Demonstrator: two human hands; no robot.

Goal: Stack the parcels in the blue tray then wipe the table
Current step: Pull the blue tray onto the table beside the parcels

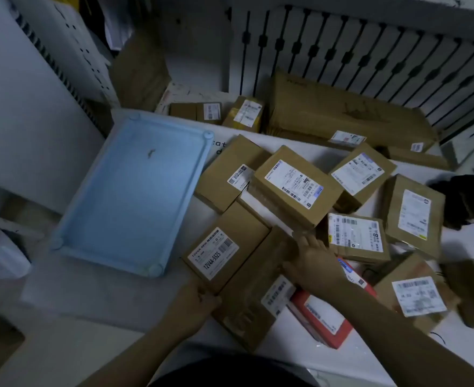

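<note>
Going for the first parcel, tray open on the left

Gripping the near corner of the 12V4A-5525 parcel with the left hand, fingers curled round its edge. Reaching over the long brown parcel with the right hand, fingers stretched forward; hooked or only resting, cannot tell. Best to lift level with both hands, clear the neighbouring boxes, then swing left and set down flat, label up, tight into a corner of the blue tray at the left edge of the table. Lying close to the table's front edge, just right of the tray's near corner, against the left fingertips.
</note>
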